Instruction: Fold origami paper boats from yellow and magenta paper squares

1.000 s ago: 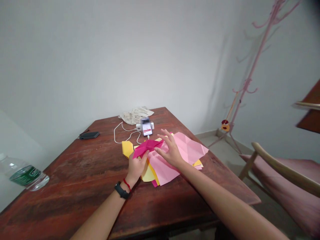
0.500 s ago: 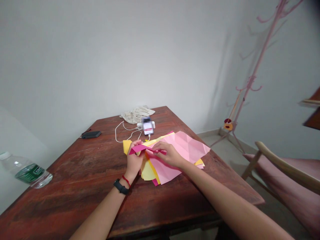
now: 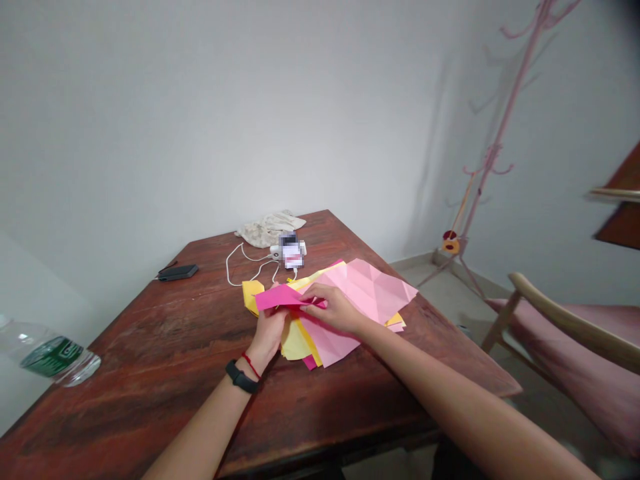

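In the lower left-centre of the frame, the left hand (image 3: pixel 270 330) wears a flat black wristband (image 3: pixel 241 377) with a slim, smooth body, and just beside it a thin red cord (image 3: pixel 250 365). The right forearm (image 3: pixel 440 393), lower right, is bare. A black patch (image 3: pixel 453 461) at the bottom edge may be clothing, though it's too shadowed to tell

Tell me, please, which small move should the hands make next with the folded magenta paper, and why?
Perhaps the right hand should press the folded magenta paper flatter near its right end. The right hand pinches that narrow end, while the broad left part lies over the left hand, which seems to support it from below.
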Action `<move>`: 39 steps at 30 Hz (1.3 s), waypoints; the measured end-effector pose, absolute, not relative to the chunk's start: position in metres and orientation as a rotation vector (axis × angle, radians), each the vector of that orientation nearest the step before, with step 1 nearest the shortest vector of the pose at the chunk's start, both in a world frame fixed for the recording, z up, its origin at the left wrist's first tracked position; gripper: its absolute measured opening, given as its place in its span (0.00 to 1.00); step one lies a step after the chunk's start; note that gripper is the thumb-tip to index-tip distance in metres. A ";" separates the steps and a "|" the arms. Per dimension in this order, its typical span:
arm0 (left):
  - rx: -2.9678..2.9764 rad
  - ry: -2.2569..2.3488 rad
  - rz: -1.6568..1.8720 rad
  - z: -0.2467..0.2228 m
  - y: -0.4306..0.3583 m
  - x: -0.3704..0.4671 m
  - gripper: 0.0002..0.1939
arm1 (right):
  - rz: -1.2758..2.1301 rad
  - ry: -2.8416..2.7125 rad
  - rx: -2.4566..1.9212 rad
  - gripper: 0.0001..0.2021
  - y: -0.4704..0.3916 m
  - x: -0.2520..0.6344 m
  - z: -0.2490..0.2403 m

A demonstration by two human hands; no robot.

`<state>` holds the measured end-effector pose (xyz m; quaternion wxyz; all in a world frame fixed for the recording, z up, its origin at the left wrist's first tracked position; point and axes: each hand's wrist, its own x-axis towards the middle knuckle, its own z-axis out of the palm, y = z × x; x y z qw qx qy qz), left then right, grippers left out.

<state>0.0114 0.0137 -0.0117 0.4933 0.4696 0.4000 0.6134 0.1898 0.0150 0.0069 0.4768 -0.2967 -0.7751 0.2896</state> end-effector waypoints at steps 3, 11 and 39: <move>1.172 0.979 1.485 -0.008 0.011 0.011 0.19 | 0.647 -1.904 -0.711 0.10 0.013 0.190 0.009; 1.402 0.999 1.455 0.002 0.001 0.017 0.19 | 0.451 -1.969 -0.718 0.27 0.012 0.190 0.004; 1.617 1.089 1.414 0.008 -0.003 0.014 0.08 | 0.619 -1.937 -0.702 0.08 0.005 0.185 0.012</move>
